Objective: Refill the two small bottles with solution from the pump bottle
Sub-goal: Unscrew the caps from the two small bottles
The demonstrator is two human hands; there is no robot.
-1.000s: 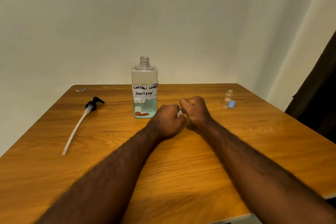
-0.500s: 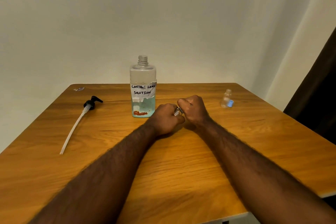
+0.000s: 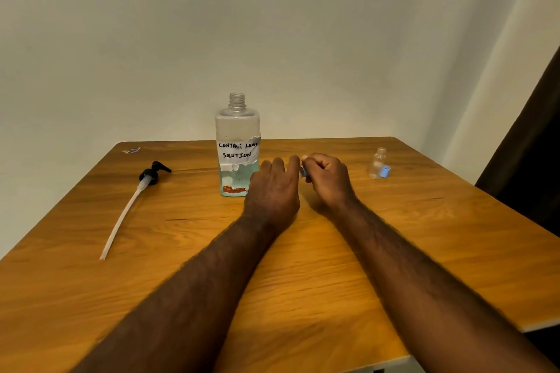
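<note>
Likely uncapping: right hand (image 3: 328,180) pinches blue cap (image 3: 304,172), left hand (image 3: 274,191) released, fingers straight; next, pour from pump bottle (image 3: 238,133)

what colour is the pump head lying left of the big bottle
The pump head is black, with a white tube attached. It shows best in the head view.

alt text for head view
The right hand pinches a small blue cap beside the left hand over a wooden table. Behind stands an open clear bottle labelled contact lens solution; a black pump with white tube lies left, a small clear bottle right.
</note>
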